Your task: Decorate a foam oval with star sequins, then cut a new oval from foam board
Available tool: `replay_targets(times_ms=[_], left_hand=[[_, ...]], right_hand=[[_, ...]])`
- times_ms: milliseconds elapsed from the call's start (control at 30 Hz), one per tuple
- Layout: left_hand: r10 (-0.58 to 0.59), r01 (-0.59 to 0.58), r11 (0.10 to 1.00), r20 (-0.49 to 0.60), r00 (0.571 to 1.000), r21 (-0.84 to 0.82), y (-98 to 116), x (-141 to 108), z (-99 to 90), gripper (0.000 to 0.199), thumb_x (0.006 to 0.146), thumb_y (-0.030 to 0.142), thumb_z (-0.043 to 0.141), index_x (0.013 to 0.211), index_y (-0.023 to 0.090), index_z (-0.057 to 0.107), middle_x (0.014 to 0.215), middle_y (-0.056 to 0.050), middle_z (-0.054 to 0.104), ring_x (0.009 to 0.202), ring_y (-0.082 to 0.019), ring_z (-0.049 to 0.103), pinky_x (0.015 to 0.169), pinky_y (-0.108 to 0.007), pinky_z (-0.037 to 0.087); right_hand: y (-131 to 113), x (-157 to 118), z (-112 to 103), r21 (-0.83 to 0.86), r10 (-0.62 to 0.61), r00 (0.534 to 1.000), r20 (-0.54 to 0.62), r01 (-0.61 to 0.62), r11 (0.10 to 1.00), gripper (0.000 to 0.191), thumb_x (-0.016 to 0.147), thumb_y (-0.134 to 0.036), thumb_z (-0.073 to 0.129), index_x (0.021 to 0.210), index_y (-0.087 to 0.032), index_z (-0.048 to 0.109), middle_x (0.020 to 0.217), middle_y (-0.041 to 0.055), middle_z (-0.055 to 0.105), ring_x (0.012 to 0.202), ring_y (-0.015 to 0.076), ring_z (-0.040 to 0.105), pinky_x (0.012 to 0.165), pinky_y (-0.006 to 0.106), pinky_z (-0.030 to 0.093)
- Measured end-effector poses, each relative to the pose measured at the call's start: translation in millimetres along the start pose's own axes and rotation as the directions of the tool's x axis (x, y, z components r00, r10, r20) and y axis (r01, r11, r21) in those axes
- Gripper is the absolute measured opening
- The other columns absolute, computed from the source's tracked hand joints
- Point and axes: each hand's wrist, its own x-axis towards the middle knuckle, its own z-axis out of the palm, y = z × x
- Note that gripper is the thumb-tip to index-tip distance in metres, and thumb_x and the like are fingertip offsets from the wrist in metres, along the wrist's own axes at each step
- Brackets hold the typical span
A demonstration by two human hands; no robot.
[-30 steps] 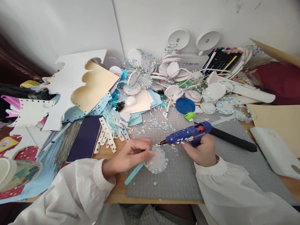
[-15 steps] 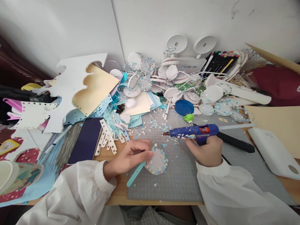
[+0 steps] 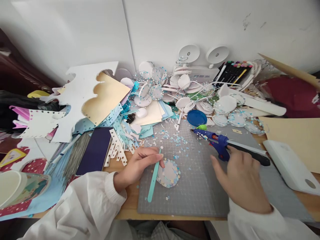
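Observation:
My left hand (image 3: 146,163) pinches slim teal tweezers (image 3: 153,183), whose tip points away from me. Its fingertips rest at the edge of a round white disc (image 3: 168,173) rimmed with small blue, white and cream stars, lying on the grey cutting mat (image 3: 197,196). On the right, a blue hot glue gun (image 3: 216,141) lies on the mat with a white glue stick (image 3: 246,147) out of its back, its nozzle near a bright green object (image 3: 202,127). My right hand (image 3: 242,180) is open, fingers spread, just behind the gun's handle; fingertip contact is unclear.
Loose paper stars (image 3: 172,136) litter the mat. Behind stand a blue lid (image 3: 197,117) and piled decorated discs (image 3: 237,119). Left are a dark blue slab (image 3: 95,150), wires (image 3: 76,153) and a paper cup (image 3: 22,186); right, a white case (image 3: 291,166).
My right hand has let go of the glue gun, which now rests on the mat farther right, and drawn back toward me. The tweezers have turned more upright in my left hand.

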Motion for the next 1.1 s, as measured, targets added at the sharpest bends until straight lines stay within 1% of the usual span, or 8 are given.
replay_targets(times_ms=[167,300,500,700,800,933,1033,1100], left_hand=[[-0.036,0.033,0.998,-0.085,0.996,-0.045,-2,1,1.1,0.03,0.084,0.032,0.058,0.063,0.016,0.072,0.055,0.0,0.046,0.058,-0.011,0.04,0.06,-0.027,0.029],[-0.052,0.032,0.993,-0.173,0.984,-0.116,-3,2,2.0,0.029,0.082,0.032,0.06,0.061,0.016,0.072,0.056,-0.001,0.049,0.061,-0.012,0.044,0.062,-0.026,0.033],[-0.11,0.07,0.973,-0.176,0.978,-0.219,0,2,5.5,0.037,0.077,0.033,0.066,0.047,0.014,0.055,0.05,0.003,0.04,0.05,-0.007,0.035,0.051,-0.024,0.031],[-0.031,0.007,0.99,-0.165,0.986,-0.14,-3,2,7.1,0.048,0.081,0.04,0.062,0.044,0.015,0.045,0.05,0.004,0.035,0.05,-0.007,0.03,0.05,-0.024,0.028],[0.049,-0.047,0.999,-0.195,0.98,0.014,-3,1,5.6,0.038,0.086,0.042,0.056,0.059,0.016,0.063,0.056,0.002,0.043,0.056,-0.009,0.038,0.057,-0.025,0.033],[0.169,-0.132,0.94,-0.092,0.981,0.316,2,1,3.0,0.036,0.086,0.049,0.053,0.095,0.018,0.069,0.09,-0.006,0.059,0.088,-0.018,0.052,0.081,-0.03,0.04],[0.199,-0.219,0.836,0.095,0.975,0.504,4,2,3.3,0.066,0.07,0.065,0.063,0.118,0.019,0.06,0.113,-0.011,0.055,0.107,-0.026,0.048,0.095,-0.04,0.036],[0.204,-0.269,0.758,0.176,0.963,0.594,3,3,5.0,0.082,0.057,0.067,0.072,0.122,0.02,0.056,0.117,-0.013,0.054,0.11,-0.029,0.047,0.099,-0.045,0.033]], right_hand=[[-43,-9,-49,0.324,-0.282,0.959,-0.037,0.278,0.904,0.03,0.093,-0.028,0.039,0.112,-0.011,0.055,0.105,0.0171,0.061,0.101,0.0299,0.057,0.084,0.046,0.048],[-90,1,-56,0.438,-0.541,0.803,-0.25,0.592,0.676,0.028,0.09,-0.012,0.045,0.113,-0.017,0.061,0.108,0.0085,0.067,0.1,0.0239,0.06,0.084,0.038,0.052],[-122,22,-46,0.334,-0.62,0.664,-0.417,0.747,0.575,0.022,0.086,-0.007,0.049,0.089,-0.014,0.069,0.089,0.0089,0.073,0.084,0.0231,0.066,0.067,0.035,0.056],[-107,35,-40,0.294,-0.631,0.562,-0.535,0.824,0.485,0.017,0.085,-0.006,0.051,0.089,-0.013,0.066,0.088,0.0109,0.073,0.085,0.0234,0.067,0.071,0.035,0.057],[-88,45,-36,0.401,-0.56,0.616,-0.555,0.787,0.468,0.019,0.087,-0.008,0.049,0.099,-0.014,0.062,0.091,0.0114,0.072,0.089,0.0223,0.066,0.075,0.035,0.057],[-69,53,-22,0.683,-0.274,0.817,-0.508,0.576,0.449,0.025,0.08,-0.007,0.06,0.1,-0.023,0.059,0.087,0.0057,0.071,0.081,0.0202,0.067,0.072,0.036,0.056],[-64,49,-8,0.911,0.005,0.952,-0.307,0.292,0.289,0.016,0.081,-0.011,0.061,0.091,-0.023,0.059,0.084,0.0043,0.065,0.08,0.021,0.066,0.069,0.038,0.055],[-64,44,1,0.987,0.069,0.993,-0.099,0.089,0.137,0.006,0.084,-0.017,0.06,0.087,-0.022,0.059,0.082,0.0038,0.061,0.075,0.0186,0.064,0.065,0.035,0.055]])
